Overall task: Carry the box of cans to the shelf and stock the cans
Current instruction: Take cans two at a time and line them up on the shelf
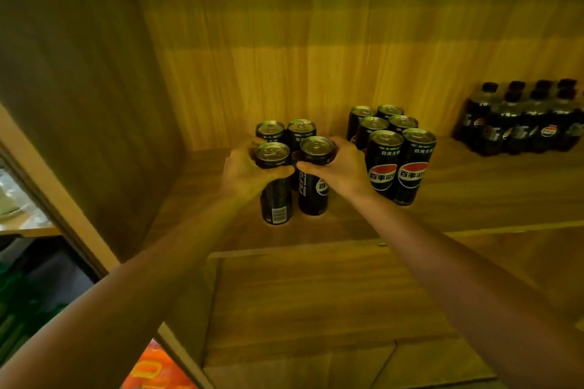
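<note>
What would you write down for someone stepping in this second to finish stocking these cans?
Left hand: grips the front-left black metal can near its top.
Right hand: grips the front-right black metal can the same way.
Both cans are upright on the wooden shelf, just in front of two more black cans. Whether they are fully set down is unclear.
Done: a block of six black cans stands to the right, with a pack of dark plastic bottles farther right.
Left: release this pair and fetch more. The box is not clearly in view, so the remaining count is unknown.
</note>
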Available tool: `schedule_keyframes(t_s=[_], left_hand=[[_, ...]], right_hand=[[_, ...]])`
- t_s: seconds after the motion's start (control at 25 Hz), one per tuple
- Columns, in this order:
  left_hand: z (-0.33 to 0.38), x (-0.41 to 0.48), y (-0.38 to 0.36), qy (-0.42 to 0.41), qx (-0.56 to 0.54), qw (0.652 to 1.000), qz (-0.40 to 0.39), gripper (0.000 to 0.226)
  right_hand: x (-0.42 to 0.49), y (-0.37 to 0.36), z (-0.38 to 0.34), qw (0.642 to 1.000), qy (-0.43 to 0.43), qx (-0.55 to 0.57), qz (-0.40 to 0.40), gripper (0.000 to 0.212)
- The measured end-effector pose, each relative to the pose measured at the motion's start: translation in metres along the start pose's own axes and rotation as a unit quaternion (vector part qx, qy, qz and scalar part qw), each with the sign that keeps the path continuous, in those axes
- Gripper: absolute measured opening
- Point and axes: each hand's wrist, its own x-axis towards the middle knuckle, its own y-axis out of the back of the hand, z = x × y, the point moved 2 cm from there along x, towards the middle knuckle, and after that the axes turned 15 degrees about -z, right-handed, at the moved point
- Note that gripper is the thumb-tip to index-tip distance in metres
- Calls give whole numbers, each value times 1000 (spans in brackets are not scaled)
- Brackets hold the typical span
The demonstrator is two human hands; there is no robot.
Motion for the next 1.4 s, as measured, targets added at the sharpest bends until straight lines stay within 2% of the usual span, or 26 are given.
schedule_keyframes(t_s=[0.2, 0.28, 0.36, 0.48, 0.6, 0.72, 0.84, 1.0, 1.08, 1.24, 1.4], left_hand=[[0, -7, -11, -37, 18, 999, 30, 66], [-7, -16, -14, -49, 9, 999, 19, 70], [-23, -25, -18, -17, 17, 1000, -16, 78], [-51, -34, -29, 66, 42, 993, -91, 88], [-67, -30, -37, 88, 79, 988, -104, 88], [-76, -23, -38, 95, 90, 989, -65, 90], [-79, -16, -45, 102, 129, 986, -7, 81], [-77, -10, -57, 119, 217, 968, 49, 70], [-77, -8, -57, 140, 234, 960, 66, 73], [-76, -5, -55, 165, 232, 956, 63, 89], [-76, -2, -50, 176, 257, 950, 32, 95]], right_hand=[[8, -7, 3, 1000, -14, -24, 0, 64], [4, -8, 11, 999, -26, 22, -35, 69], [-6, -11, 26, 992, -52, 60, -97, 77], [-22, -27, 48, 982, -63, -31, -173, 86], [-21, -36, 54, 984, -72, -105, -126, 82], [-18, -37, 51, 985, -78, -104, -115, 82], [-21, -39, 47, 987, -77, -88, -109, 79], [-22, -40, 47, 989, -74, -96, -84, 75], [-22, -42, 47, 990, -67, -94, -78, 73], [-19, -51, 51, 988, -79, -102, -82, 74], [-17, -53, 52, 989, -81, -104, -71, 75]])
